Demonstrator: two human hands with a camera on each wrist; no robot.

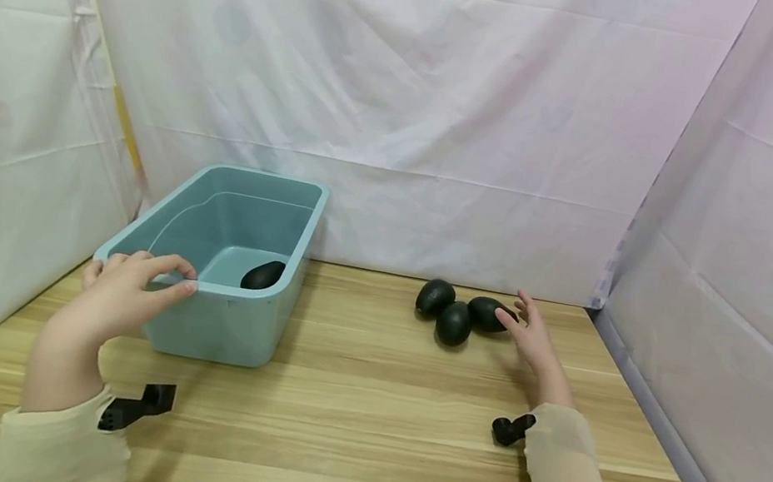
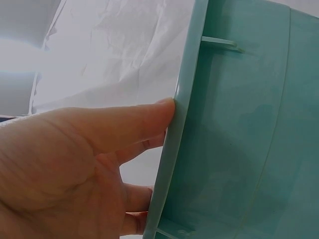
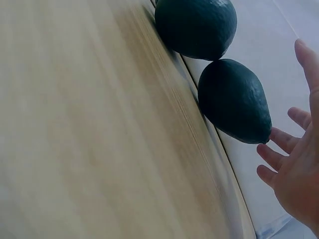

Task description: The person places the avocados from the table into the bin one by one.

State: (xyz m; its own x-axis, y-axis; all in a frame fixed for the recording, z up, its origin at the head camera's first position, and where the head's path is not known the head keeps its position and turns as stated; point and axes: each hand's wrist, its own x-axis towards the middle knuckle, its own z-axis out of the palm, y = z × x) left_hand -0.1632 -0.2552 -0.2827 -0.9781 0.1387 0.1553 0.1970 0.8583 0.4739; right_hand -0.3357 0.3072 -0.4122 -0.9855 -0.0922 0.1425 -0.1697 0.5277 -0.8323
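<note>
A blue-green plastic bin point(image 1: 221, 324) stands on the left of the table, with one dark avocado point(image 1: 263, 275) lying inside. My left hand point(image 1: 128, 289) holds the bin's near rim at its left part; in the left wrist view the thumb point(image 2: 134, 119) meets the rim and the fingertips run behind it. Three more dark green avocados lie in a cluster toward the back: a left one point(image 1: 435, 298), a front one point(image 1: 453, 324) and a right one point(image 1: 489, 314). Beside the right avocado, my right hand point(image 1: 531, 331) has its fingers spread, fingertips right at its end.
The wooden table point(image 1: 355, 438) reaches back to a white cloth point(image 1: 407, 109) hung behind it. Further cloth walls close off the left and right sides. A small black camera mount point(image 1: 136, 406) sits on the left wrist, another point(image 1: 512, 429) on the right.
</note>
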